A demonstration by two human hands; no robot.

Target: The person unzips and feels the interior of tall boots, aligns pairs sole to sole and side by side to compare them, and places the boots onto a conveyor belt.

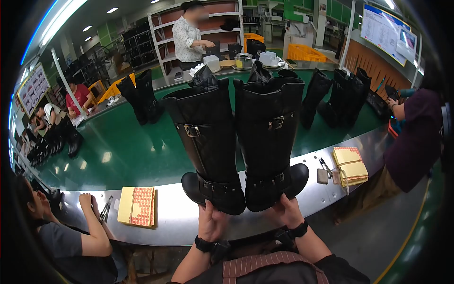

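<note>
A pair of tall black boots stands upright before me at the table's near edge, toes pointing outward, with buckled straps at top and ankle. My left hand [211, 221] grips the left boot [203, 137] low down, its thumb against the side near the sole. Low on the right boot [267, 132], my right hand [287, 211] has a similar hold, thumb up along the foot. The fingers of both hands are partly hidden beneath the boots. The two shafts stand close together, with a narrow gap between them.
Yellow sticker sheets [137, 206] lie left on the metal edge [175, 222]; another yellow bundle [350, 165] and snips [325, 166] lie right. More boots [139, 97] stand on the green belt [123, 151]. Co-workers sit at left and right; one stands opposite.
</note>
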